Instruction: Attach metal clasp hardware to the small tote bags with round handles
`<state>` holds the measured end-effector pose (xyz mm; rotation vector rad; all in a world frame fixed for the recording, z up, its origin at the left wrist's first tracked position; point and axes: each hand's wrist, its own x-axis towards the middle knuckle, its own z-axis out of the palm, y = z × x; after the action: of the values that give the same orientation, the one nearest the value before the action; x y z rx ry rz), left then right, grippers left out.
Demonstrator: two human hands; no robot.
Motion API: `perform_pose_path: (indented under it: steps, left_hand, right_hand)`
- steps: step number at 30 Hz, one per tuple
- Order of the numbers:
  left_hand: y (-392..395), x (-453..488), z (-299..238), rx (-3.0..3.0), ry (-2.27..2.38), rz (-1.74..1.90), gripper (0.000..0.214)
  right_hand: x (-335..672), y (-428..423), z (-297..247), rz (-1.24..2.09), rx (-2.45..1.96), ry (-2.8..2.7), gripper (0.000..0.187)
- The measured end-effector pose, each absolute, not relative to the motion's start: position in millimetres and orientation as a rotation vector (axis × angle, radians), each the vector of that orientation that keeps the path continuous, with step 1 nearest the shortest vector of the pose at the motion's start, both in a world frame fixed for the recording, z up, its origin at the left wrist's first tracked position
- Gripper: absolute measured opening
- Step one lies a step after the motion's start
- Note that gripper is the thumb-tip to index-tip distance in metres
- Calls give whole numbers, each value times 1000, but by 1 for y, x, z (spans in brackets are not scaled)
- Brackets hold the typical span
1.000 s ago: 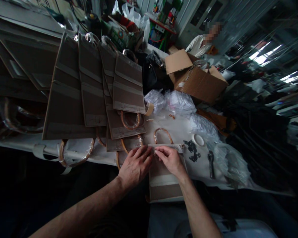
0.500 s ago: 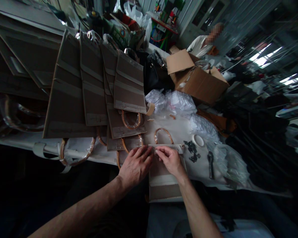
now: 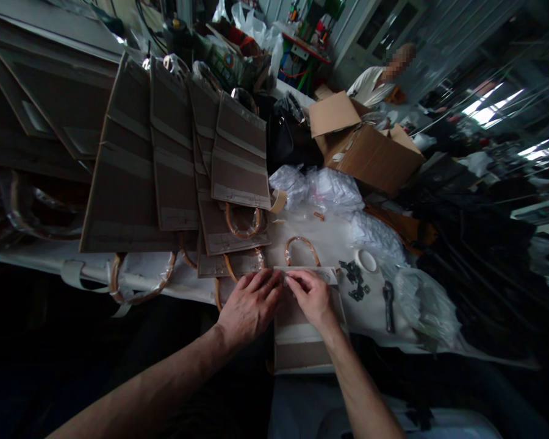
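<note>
A flat brown bag panel (image 3: 302, 341) with pale bands lies at the table's near edge, a round cane handle (image 3: 302, 244) at its far end. My left hand (image 3: 249, 305) rests on the panel's top left corner, fingers together and lying flat. My right hand (image 3: 313, 296) is curled at the top edge, fingertips pinching the pale top strip (image 3: 324, 274). The two hands almost touch at the fingertips.
Several finished brown panels with cane handles (image 3: 178, 177) are stacked overlapping at the left. A tape roll (image 3: 366, 260), small black clips (image 3: 354, 277) and a dark tool (image 3: 388, 296) lie to the right. Plastic bags (image 3: 329, 186), an open cardboard box (image 3: 370, 149) and a seated person (image 3: 375, 85) are beyond.
Both hands stay at the panel's top edge with only slight finger shifts; the view has drifted a little.
</note>
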<state>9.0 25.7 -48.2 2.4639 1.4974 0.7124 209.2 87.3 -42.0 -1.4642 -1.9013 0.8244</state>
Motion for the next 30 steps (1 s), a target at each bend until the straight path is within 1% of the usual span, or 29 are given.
perform_pose_path:
  steps: [2, 9, 13, 17, 19, 23, 24, 25, 26, 28, 30]
  left_hand:
    - [26, 9, -47, 2463, 1501, 715, 34]
    - [26, 9, -48, 2460, 1497, 716, 34]
    - [27, 8, -49, 2467, 1486, 718, 35]
    - [27, 8, -45, 2474, 1501, 751, 30]
    - [27, 8, -44, 2480, 1509, 773, 28]
    - [27, 8, -44, 2514, 1483, 769, 31]
    - [28, 8, -44, 2523, 1474, 761, 31]
    - [28, 8, -44, 2533, 1466, 754, 32]
    - [29, 8, -44, 2545, 1458, 751, 32]
    - [32, 9, -42, 2570, 1445, 755, 31]
    - [35, 9, -38, 2586, 1437, 765, 29]
  right_hand:
    - [208, 87, -41, 731, -1434, -1928, 21]
    - [206, 89, -45, 855, -1533, -1831, 26]
    - [202, 85, -48, 781, -1480, -1887, 20]
    - [203, 71, -44, 738, -1428, -1794, 22]
    - [215, 62, -38, 653, -1441, -1708, 24]
    - [261, 49, -32, 243, -1553, -1595, 32]
    - [274, 46, -34, 200, -1603, -1590, 36]
    - [286, 43, -37, 226, -1657, -1580, 40]
    - [296, 40, -42, 319, -1703, -1558, 45]
    - [310, 34, -52, 596, -1742, -1469, 52]
    - [314, 27, -60, 795, -1721, -1357, 56]
